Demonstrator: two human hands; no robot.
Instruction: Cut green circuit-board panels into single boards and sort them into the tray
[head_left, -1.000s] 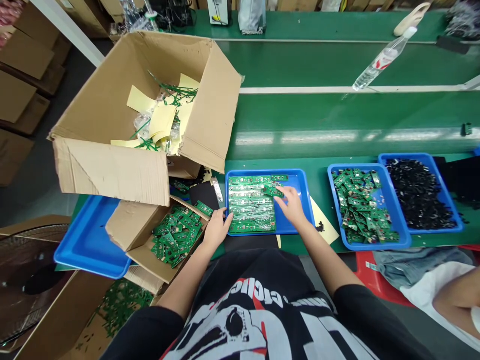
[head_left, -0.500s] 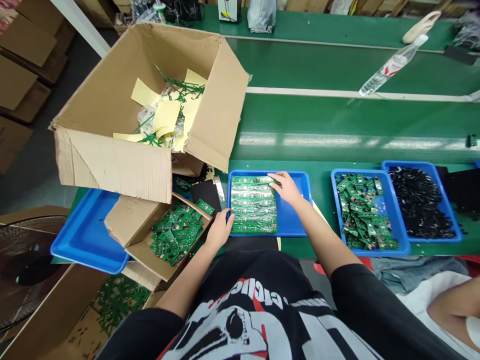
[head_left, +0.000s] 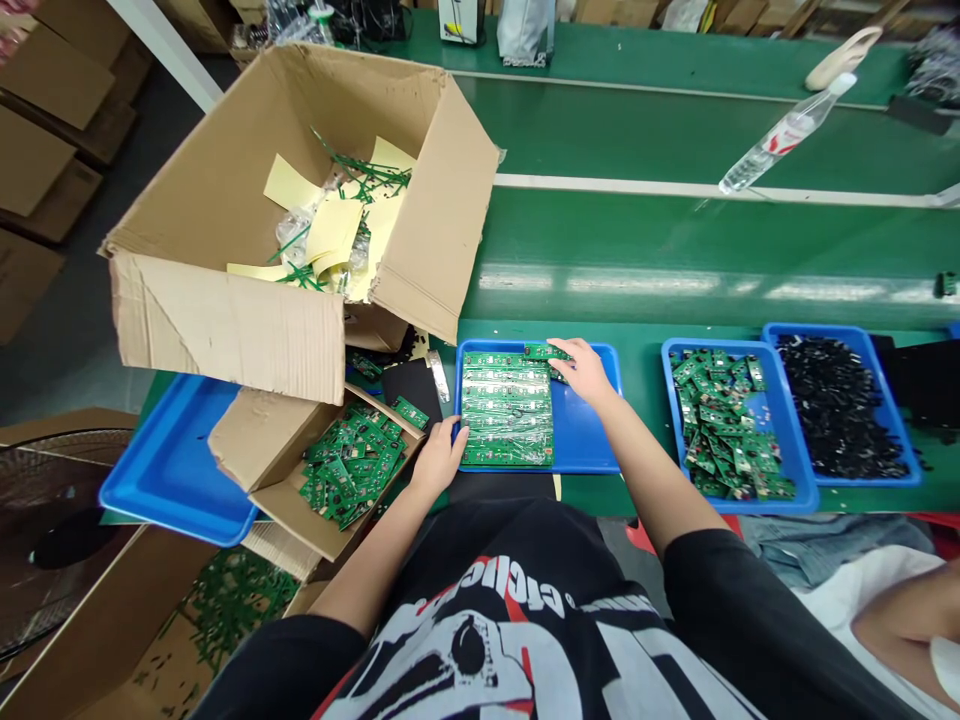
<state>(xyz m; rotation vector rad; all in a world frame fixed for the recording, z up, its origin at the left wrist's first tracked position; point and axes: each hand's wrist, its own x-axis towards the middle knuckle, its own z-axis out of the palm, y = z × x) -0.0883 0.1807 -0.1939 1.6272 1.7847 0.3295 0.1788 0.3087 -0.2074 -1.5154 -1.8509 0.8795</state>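
Observation:
A blue tray (head_left: 589,440) in front of me holds a stack of green circuit board panels (head_left: 506,408) wrapped in clear film. My left hand (head_left: 439,458) rests at the tray's near left corner, fingers curled against the edge of the panels. My right hand (head_left: 585,372) sits at the tray's far side, its fingers pinching a small green board strip (head_left: 546,351) that juts from the top of the stack.
A large open cardboard box (head_left: 247,320) with yellow papers stands left. Below it, a smaller box (head_left: 266,465) holds loose green boards, over an empty blue tray (head_left: 172,470). Right: a tray of green boards (head_left: 724,420) and a tray of black parts (head_left: 836,400). Another person's arm (head_left: 907,615) is at lower right.
My right hand went from the panel's right side to its far edge, then drew back slightly right with a small board strip between the fingers. My left hand stayed put.

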